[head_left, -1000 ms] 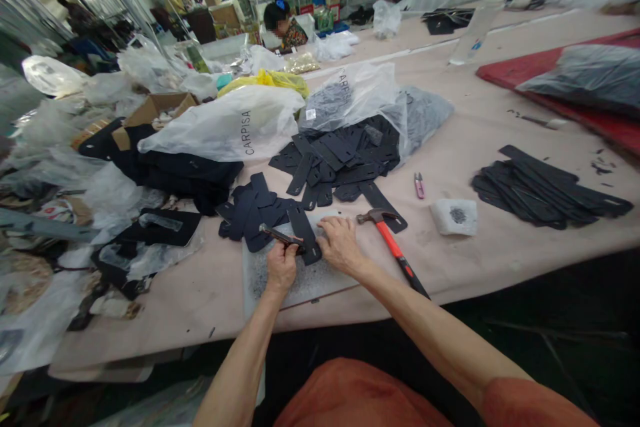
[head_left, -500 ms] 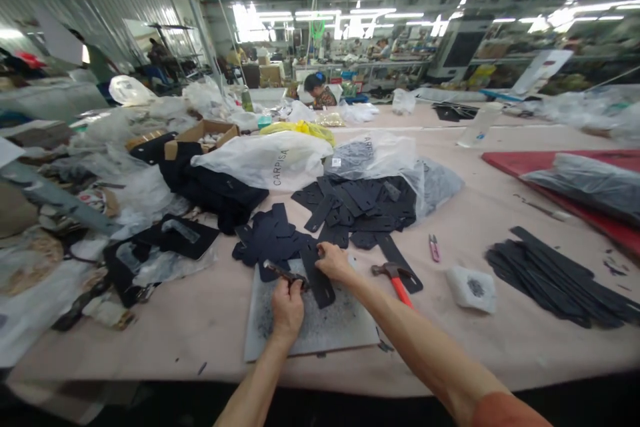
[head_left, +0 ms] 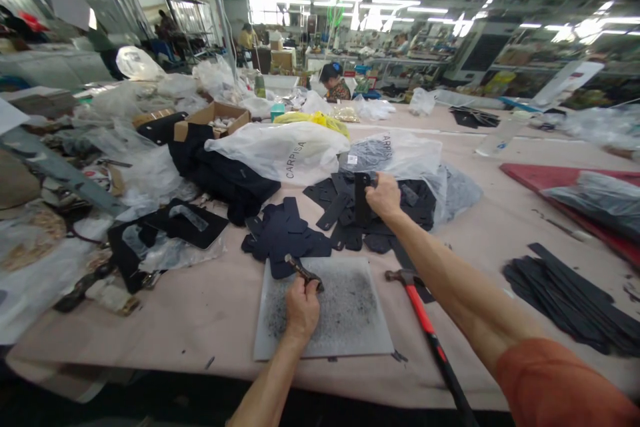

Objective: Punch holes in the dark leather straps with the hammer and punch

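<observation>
My left hand (head_left: 302, 312) is closed around a dark metal hole punch (head_left: 299, 268), held over the grey, scuffed board (head_left: 345, 337). Further back, my right hand (head_left: 385, 197) grips a black slotted strip (head_left: 362, 201) by its edge, upright above a heap of similar black pieces (head_left: 330, 211). A second pile of dark flat pieces (head_left: 285, 230) lies just behind the board, partly overlapping its far edge. To the right of the board rests a claw hammer (head_left: 419, 307) with a red and black handle, its head partly on a black strip.
Clear bags printed CARPISA (head_left: 295, 153) lie behind the heaps. Stacked long black strips (head_left: 555, 293) are at the right, near a red panel (head_left: 530, 177). Plastic bags and an open cardboard box (head_left: 215, 121) crowd the left. Another person (head_left: 336, 83) sits beyond the table.
My right hand has lifted the black strip off the board and carried it away from me to the heap. My left hand still holds the punch. The whole view has shifted slightly.
</observation>
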`<state>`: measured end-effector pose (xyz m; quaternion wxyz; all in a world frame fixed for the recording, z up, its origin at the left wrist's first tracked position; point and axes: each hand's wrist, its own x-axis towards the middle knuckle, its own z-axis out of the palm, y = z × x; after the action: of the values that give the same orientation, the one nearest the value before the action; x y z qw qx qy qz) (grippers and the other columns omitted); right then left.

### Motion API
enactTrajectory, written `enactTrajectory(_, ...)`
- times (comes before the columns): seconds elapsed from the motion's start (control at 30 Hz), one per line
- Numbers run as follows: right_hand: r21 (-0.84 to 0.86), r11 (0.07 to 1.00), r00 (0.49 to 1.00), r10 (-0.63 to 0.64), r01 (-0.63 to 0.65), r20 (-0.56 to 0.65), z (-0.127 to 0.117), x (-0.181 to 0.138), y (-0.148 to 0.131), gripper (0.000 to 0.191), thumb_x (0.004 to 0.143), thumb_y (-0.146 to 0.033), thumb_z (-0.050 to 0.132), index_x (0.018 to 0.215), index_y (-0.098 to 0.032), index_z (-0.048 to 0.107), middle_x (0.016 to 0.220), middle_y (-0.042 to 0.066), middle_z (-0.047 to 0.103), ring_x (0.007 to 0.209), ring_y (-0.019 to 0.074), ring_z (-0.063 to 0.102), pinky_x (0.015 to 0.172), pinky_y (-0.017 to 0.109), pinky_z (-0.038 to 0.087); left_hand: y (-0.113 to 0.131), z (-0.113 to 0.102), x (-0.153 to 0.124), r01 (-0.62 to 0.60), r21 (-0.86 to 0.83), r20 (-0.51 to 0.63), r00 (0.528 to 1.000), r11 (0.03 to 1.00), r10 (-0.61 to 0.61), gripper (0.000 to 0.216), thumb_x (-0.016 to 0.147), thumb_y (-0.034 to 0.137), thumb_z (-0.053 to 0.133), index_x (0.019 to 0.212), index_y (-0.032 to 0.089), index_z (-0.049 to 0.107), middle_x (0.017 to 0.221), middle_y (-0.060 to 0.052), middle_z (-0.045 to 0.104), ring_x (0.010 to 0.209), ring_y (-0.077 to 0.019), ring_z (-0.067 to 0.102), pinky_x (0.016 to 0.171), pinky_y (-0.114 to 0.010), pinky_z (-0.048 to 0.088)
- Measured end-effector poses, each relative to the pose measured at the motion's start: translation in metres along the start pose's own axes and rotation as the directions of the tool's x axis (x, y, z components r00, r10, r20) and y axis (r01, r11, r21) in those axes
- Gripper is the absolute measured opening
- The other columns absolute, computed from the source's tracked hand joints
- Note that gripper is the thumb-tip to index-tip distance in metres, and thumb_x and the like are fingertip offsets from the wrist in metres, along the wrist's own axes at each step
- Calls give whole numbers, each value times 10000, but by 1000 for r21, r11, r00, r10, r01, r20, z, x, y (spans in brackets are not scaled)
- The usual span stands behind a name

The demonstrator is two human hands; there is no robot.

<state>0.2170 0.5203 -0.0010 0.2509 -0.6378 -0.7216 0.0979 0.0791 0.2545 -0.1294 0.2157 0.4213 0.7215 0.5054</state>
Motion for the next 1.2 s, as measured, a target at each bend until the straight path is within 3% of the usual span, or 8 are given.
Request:
enactTrajectory(0.07, -39, 996, 993, -80, 77, -89, -2, 12, -8, 545, 815, -207, 496, 1341, -67, 460, 1270, 221, 523, 1191, 321, 468, 976, 450, 376, 0, 1, 0, 8, -13, 6, 1000, 1000, -8, 174, 848, 269, 474, 799, 173, 611, 719, -58, 675, 679, -198, 646, 622, -283, 473)
enactTrajectory(0.17, 12, 938, 929, -344, 345, 134, 28, -8, -33, 438, 832, -196, 476, 1251, -96, 560, 1180, 178, 590, 1100, 276, 528, 953, 411, 406, 0, 2, -1, -5, -9, -3, 1000, 1000, 5, 157, 846, 234, 474, 805, 173, 614, 716, -54, 672, 678, -193, 638, 623, -279, 469)
enactTrajectory(0.27, 162, 807, 737, -587, 568, 335, 75, -51, -69, 439, 748, -168, 579, 1179, -232, 638, 1206, 59, 620, 1074, 206, 546, 956, 327, 402, 0, 3, -1, -16, -5, 11, 1000, 1000, 16, 144, 839, 192, 470, 812, 175, 611, 718, -51, 672, 683, -190, 635, 620, -272, 457)
enactTrajectory(0.43, 316, 402, 235, -859, 859, 454, 125, -89, -125, 639, 696, -126, 558, 1323, -242, 535, 1392, 69, 505, 1238, 265, 422, 1035, 448, 281, 1, 4, -2, 8, -1, 34, 999, 1000, -8, 140, 848, 180, 455, 821, 181, 592, 737, -49, 664, 679, -180, 623, 620, -264, 440)
enactTrajectory(0.7, 202, 78, -39, -855, 976, 518, 138, -78, -148, 302, 858, -313, 546, 1122, -183, 613, 1115, 119, 588, 1002, 258, 501, 897, 408, 342, 8, 1, -1, -4, 1, 25, 1000, 1000, 4, 147, 826, 129, 454, 813, 177, 592, 737, -50, 656, 705, -181, 607, 646, -269, 423)
enactTrajectory(0.83, 180, 12, -81, -862, 984, 500, 132, -80, -142, 325, 933, -326, 432, 1137, -124, 583, 1050, 141, 564, 960, 247, 493, 866, 391, 359, 5, 3, -1, -9, 8, 21, 1000, 1000, 9, 141, 828, 131, 455, 809, 179, 586, 745, -51, 654, 698, -180, 598, 642, -270, 414)
enactTrajectory(1.0, 187, 37, -68, -846, 982, 528, 123, -76, -131, 446, 785, -263, 583, 1213, -145, 541, 1127, 140, 531, 960, 261, 484, 781, 357, 403, 4, 4, -1, -4, 29, 11, 1000, 1000, 3, 124, 819, 128, 474, 819, 183, 585, 743, -45, 654, 708, -181, 602, 649, -269, 417)
enactTrajectory(1.2, 205, 370, 199, -800, 906, 566, 115, -81, -111, 426, 759, -162, 585, 1184, -140, 564, 1140, 153, 549, 994, 265, 515, 825, 361, 421, 0, 5, 0, -13, 2, 20, 1000, 1000, 12, 125, 844, 163, 466, 847, 177, 590, 759, -46, 654, 702, -173, 623, 649, -262, 458)
